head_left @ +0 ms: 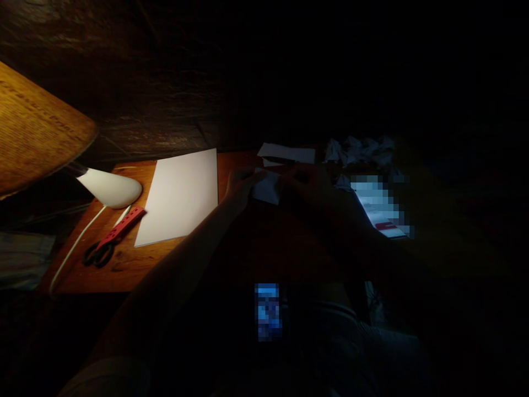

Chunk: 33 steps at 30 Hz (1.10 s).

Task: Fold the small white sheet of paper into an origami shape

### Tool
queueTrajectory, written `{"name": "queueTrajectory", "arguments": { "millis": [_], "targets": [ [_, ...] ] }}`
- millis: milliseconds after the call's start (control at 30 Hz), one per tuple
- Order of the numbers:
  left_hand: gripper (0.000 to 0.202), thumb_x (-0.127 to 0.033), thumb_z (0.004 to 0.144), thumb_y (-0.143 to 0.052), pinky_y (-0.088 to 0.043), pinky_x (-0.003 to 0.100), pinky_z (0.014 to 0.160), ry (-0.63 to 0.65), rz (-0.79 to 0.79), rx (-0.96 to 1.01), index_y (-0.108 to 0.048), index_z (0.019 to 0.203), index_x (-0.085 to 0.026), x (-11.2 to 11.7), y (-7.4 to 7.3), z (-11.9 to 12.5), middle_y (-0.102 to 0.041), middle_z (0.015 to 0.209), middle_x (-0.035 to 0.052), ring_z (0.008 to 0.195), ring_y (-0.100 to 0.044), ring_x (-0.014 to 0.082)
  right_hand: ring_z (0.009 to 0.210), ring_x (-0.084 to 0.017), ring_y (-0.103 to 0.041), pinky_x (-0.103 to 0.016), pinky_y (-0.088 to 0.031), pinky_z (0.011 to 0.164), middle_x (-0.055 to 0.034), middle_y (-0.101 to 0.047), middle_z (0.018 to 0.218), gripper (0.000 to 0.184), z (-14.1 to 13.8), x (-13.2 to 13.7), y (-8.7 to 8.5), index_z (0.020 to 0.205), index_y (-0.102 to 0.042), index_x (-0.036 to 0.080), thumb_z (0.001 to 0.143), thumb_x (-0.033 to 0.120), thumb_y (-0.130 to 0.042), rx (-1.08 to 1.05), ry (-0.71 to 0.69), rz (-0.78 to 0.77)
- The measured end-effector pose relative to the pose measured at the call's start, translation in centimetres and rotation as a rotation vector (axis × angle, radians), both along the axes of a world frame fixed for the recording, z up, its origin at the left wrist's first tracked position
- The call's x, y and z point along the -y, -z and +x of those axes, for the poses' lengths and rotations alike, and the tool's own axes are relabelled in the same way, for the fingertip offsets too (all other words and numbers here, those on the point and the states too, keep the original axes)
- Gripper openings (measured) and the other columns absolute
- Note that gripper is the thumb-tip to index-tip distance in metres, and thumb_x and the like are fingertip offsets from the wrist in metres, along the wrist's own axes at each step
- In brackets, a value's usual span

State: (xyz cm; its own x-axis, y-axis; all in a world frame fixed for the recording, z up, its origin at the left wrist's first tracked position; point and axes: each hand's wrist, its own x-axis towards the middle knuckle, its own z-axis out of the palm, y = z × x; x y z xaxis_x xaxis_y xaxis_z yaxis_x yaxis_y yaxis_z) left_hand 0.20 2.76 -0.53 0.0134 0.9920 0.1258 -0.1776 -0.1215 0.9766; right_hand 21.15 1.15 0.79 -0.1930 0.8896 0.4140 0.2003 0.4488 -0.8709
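Note:
A small piece of white paper (268,186) is held up over the middle of the wooden table. My left hand (241,183) grips its left edge, thumb and fingers closed on it. At the paper's right side, my right hand (303,181) is in deep shadow, its fingers bent and pinched at the edge. Just beyond both hands lie white paper strips (289,153) with a dark, thin object across them. Several folded or crumpled paper pieces (359,150) are gathered at the back right, one of them close to my right hand.
A stack of white paper (182,196) lies on the table (136,264) left of my hands. Farther left stand a lamp with a white base (113,187) and black-handled scissors (99,253) by a red strip (124,226). A lit screen (378,209) lies right; another glowing screen (268,312) is below.

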Motion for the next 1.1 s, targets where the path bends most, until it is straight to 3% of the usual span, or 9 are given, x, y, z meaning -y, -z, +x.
{"name": "queueTrajectory", "arguments": {
  "millis": [267, 600, 767, 900, 1100],
  "targets": [
    [0.036, -0.043, 0.061, -0.098, -0.036, 0.022, 0.051, 0.141, 0.018, -0.170, -0.073, 0.061, -0.017, 0.6, -0.3, 0.1, -0.066, 0.061, 0.0003, 0.055, -0.055, 0.0092, 0.077, -0.019, -0.068, -0.032, -0.054, 0.071, -0.0058, -0.079, 0.084, 0.040, -0.2, 0.0, 0.6, 0.079, -0.077, 0.021, 0.088, 0.059, -0.078, 0.039, -0.134, -0.012],
    [0.046, -0.054, 0.065, -0.098, -0.037, 0.022, 0.051, 0.113, 0.046, -0.122, -0.071, 0.061, -0.018, -0.1, 0.5, 0.1, -0.064, 0.061, -0.0004, 0.056, -0.052, 0.0089, 0.068, -0.015, -0.060, -0.031, -0.046, 0.066, -0.0019, -0.073, 0.073, 0.029, 0.0, -0.5, 0.6, 0.071, -0.071, 0.021, 0.085, 0.044, -0.080, 0.038, -0.011, -0.014],
    [0.044, -0.050, 0.064, -0.099, -0.038, 0.024, 0.054, 0.111, 0.013, -0.083, -0.070, 0.061, -0.017, -0.1, 0.5, -0.1, -0.064, 0.065, 0.0007, 0.059, -0.054, 0.0094, 0.067, -0.015, -0.059, -0.031, -0.045, 0.065, -0.0016, -0.071, 0.072, 0.032, -0.1, -0.5, 0.6, 0.069, -0.068, 0.021, 0.084, 0.048, -0.078, 0.023, -0.038, -0.019],
    [0.040, -0.044, 0.062, -0.097, -0.032, 0.024, 0.053, 0.124, -0.014, -0.094, -0.068, 0.057, -0.017, 0.3, 0.1, -0.1, -0.059, 0.061, 0.0002, 0.057, -0.050, 0.0091, 0.068, -0.016, -0.059, -0.031, -0.047, 0.065, -0.0016, -0.069, 0.071, 0.035, -0.2, -0.2, 0.6, 0.068, -0.065, 0.022, 0.082, 0.051, -0.079, -0.001, -0.138, -0.091],
    [0.035, -0.042, 0.064, -0.092, -0.030, 0.024, 0.054, 0.226, 0.044, -0.184, -0.068, 0.055, -0.018, 0.9, -0.6, 0.1, -0.056, 0.059, -0.0018, 0.056, -0.047, 0.0082, 0.066, -0.014, -0.053, -0.029, -0.044, 0.062, -0.0001, -0.063, 0.069, 0.040, -0.4, -0.2, 0.7, 0.068, -0.063, 0.022, 0.081, 0.057, -0.076, 0.016, -0.195, -0.137]
  ]
}}
